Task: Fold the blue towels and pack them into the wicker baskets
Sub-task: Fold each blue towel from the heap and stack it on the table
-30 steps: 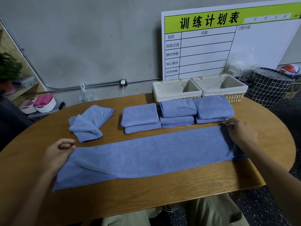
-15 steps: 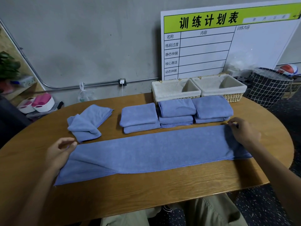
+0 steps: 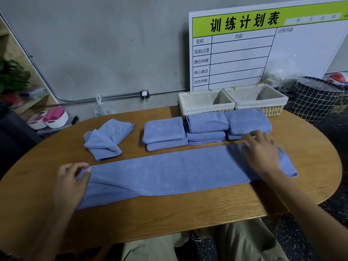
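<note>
A long blue towel, folded lengthwise, lies stretched across the wooden table. My left hand pinches its left end between thumb and fingers. My right hand lies flat with spread fingers on the towel's right end. Behind it sit three stacks of folded blue towels. A loosely folded towel lies to the left. Two wicker baskets with white liners stand empty at the table's back edge.
A white schedule board leans on the grey wall behind the baskets. A black grid-patterned hamper stands on the floor at right. Pink and white tubs and a plant are at left.
My right hand has opened from gripping the far right corner and now lies flat on the towel's end. The towel's lower left flap has flattened. The left hand keeps its hold.
</note>
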